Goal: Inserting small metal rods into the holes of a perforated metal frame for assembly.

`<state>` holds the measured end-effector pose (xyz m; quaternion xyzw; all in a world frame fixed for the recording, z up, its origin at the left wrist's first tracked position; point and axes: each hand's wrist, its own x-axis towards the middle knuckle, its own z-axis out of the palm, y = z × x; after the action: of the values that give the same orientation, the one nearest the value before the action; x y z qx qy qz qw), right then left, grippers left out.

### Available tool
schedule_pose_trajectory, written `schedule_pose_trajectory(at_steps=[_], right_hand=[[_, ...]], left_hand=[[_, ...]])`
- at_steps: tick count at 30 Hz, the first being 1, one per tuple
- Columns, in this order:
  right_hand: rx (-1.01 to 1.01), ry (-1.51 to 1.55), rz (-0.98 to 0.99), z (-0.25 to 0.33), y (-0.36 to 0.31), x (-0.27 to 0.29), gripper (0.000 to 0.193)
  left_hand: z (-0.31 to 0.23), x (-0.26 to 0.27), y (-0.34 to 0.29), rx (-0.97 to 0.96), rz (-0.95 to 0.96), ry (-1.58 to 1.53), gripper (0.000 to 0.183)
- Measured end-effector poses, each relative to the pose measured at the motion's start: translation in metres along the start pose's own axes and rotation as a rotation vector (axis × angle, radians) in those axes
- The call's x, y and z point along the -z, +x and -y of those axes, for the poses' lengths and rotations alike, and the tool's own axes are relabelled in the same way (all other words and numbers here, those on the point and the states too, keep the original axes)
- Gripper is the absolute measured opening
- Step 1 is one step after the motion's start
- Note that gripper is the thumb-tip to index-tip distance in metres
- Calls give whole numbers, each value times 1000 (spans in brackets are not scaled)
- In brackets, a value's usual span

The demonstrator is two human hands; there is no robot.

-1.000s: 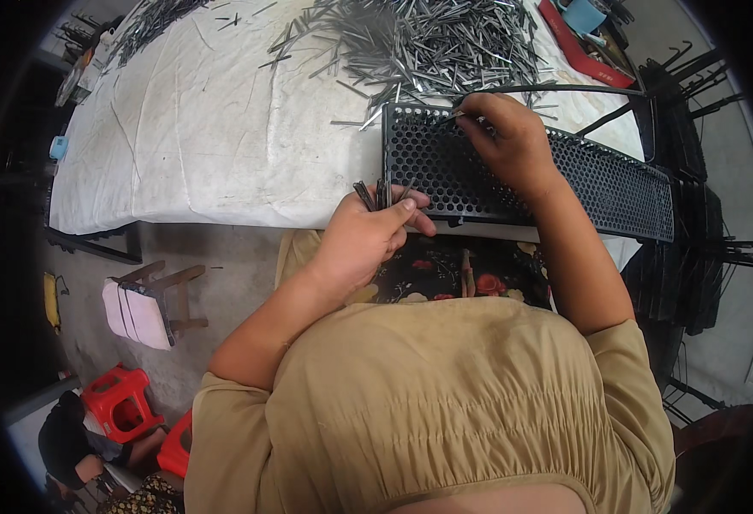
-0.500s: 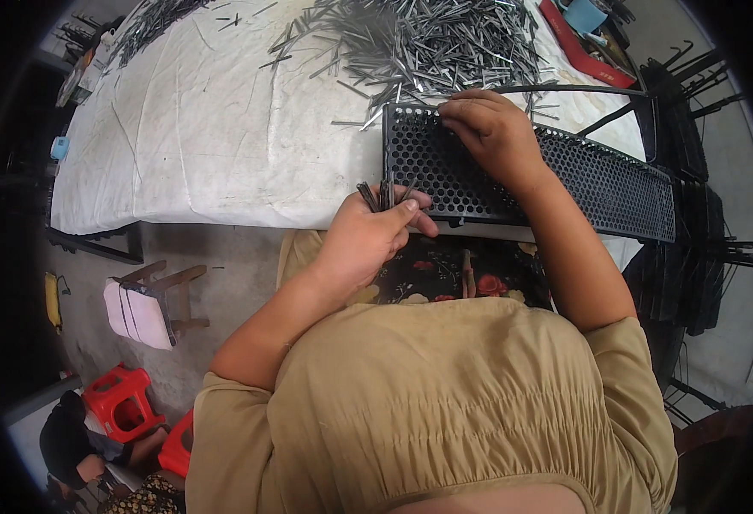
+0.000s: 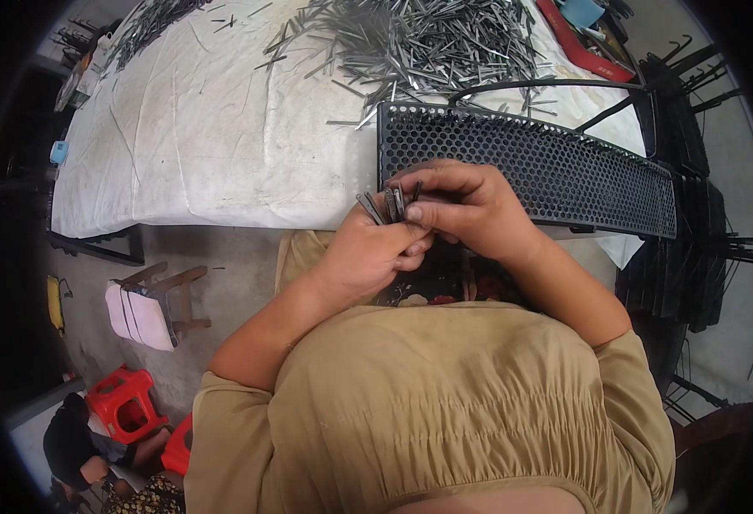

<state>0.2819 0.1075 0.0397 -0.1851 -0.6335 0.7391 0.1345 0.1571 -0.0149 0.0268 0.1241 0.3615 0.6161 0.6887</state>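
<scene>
My left hand (image 3: 366,255) is closed around a small bunch of thin dark metal strips (image 3: 391,206), their ends sticking up past the thumb. Against that bunch, my right hand (image 3: 478,210) has its thumb and fingers pinched on one metal strip (image 3: 418,190) standing beside the others; its lower part is hidden. Just behind both hands lies a long black rack (image 3: 556,171) full of round holes, at the table's near edge. Short dark pieces line its far rows of holes. My right hand covers part of its near left side.
A big heap of metal strips (image 3: 445,51) lies on the white-covered table (image 3: 214,128), beyond the rack. A curved black bar (image 3: 548,84) runs behind the rack. A red tray (image 3: 578,43) sits far right. On the left floor are a padded stool (image 3: 139,315), red stools (image 3: 128,401) and a person (image 3: 72,437).
My right hand has come back from the rack's far left holes, toward me, to the strips in my left hand. The left hand has shifted slightly down and left.
</scene>
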Motion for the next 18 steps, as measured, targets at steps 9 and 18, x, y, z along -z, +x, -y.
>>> schedule_pose_trajectory(at_steps=[9,18], right_hand=[[109,-82,-49,-6,-6,-1,12],[1,212,-338,-3,-6,2,20]], left_hand=[[3,-1,4,118,-28,124,19],[5,-4,5,26,-71,219,16]])
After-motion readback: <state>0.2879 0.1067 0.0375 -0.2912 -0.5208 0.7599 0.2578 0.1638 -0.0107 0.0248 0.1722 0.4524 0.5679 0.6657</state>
